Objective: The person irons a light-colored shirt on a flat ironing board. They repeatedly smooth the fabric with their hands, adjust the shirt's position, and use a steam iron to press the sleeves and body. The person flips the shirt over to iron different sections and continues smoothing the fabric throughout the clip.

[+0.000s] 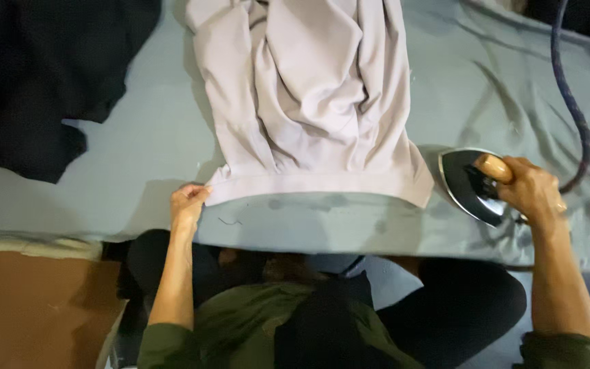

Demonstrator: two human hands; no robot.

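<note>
The single head-worn camera looks steeply down from above the person's own olive-green sleeves and lap, close in, facing forward across the pale grey-blue cloth-covered ironing surface (138, 137), whose near edge crosses the lower frame and whose far side runs off the top.

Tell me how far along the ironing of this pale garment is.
Early, by the look of it. Done: the pale garment lies on the grey-blue cloth, its hem pulled fairly straight. In hand: the left hand pinches the hem corner; the right hand grips the iron, beside the garment, not on it. Left: the body remains bunched in deep folds.
</note>
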